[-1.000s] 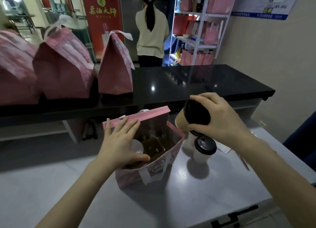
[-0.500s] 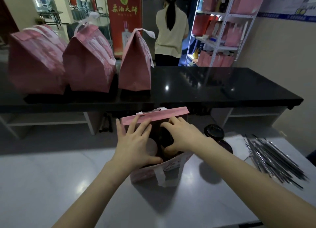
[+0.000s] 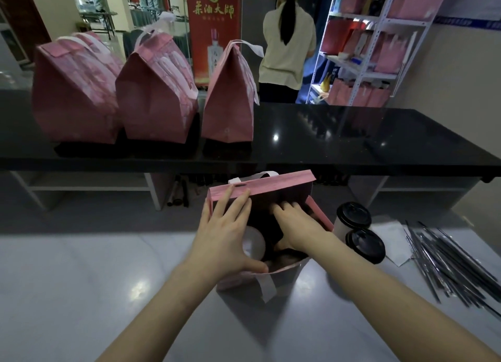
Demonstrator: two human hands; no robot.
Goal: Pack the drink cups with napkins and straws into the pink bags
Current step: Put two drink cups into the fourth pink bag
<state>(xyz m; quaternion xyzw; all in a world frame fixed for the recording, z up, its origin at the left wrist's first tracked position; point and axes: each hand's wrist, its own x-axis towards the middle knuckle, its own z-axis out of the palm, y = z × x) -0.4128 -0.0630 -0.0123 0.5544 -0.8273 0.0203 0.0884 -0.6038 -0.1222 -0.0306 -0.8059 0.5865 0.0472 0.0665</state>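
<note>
An open pink bag [image 3: 273,181] stands on the white table in front of me. My left hand [image 3: 225,231] spans its mouth, straight fingers on the far flap and thumb on the near rim. A white-lidded cup [image 3: 253,243] sits inside under that hand. My right hand [image 3: 296,227] reaches down into the bag with fingers curled over a dark-lidded drink cup, which is mostly hidden. Two black-lidded cups [image 3: 353,215] [image 3: 364,245] stand just right of the bag. White napkins [image 3: 394,239] and a heap of wrapped straws [image 3: 450,266] lie further right.
Three closed pink bags [image 3: 76,101] [image 3: 157,96] [image 3: 230,104] stand on the black counter [image 3: 352,139] behind the table. A person [image 3: 287,49] stands beyond it, back turned, beside a shelf [image 3: 379,49] of pink bags.
My right hand carried the dark-lidded cup from above the table's cups into the bag and has now sunk deeper inside. The left hand kept holding the bag's mouth apart.
</note>
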